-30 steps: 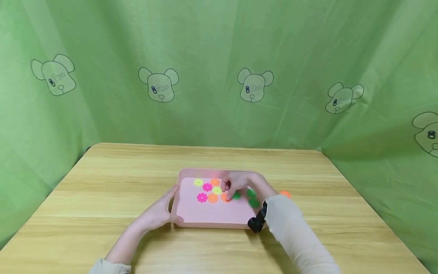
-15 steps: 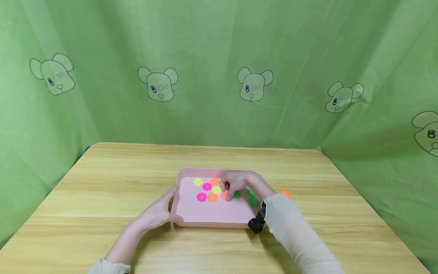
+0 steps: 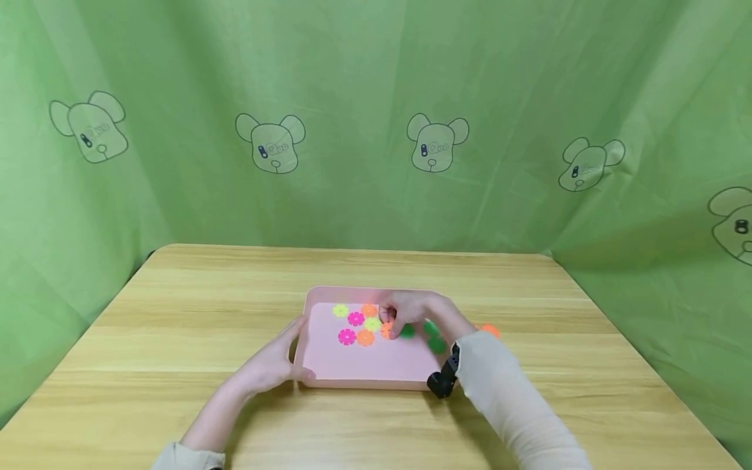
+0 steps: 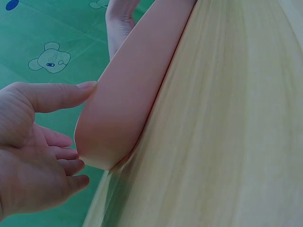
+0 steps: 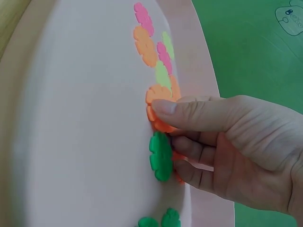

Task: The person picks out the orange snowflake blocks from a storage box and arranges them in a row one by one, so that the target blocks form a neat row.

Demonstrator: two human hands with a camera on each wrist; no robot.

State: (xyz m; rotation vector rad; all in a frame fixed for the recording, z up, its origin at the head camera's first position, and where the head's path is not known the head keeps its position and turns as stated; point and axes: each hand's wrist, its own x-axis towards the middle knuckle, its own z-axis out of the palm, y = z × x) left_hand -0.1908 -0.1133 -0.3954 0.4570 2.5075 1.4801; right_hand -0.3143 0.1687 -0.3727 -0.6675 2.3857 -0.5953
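Note:
In the head view, my left hand holds the left end of a pink tray. The left wrist view shows the thumb at the tray's rim and the other fingers by its corner. My right hand reaches into the tray and pinches an orange notched, flower-shaped disc, with its thumb on top. More orange shows under that thumb, and a green disc lies beside the fingers. Left of this hand lie yellow, magenta and orange discs on the tray floor.
Further green discs lie at the tray's right end, partly behind the right wrist. Some orange shows beyond the right sleeve, outside the tray. The wooden table is bordered by a green curtain with bear faces.
My right hand, with the orange disc at its fingertips, has shifted slightly towards the tray's far side. The left hand and the tray stay in place.

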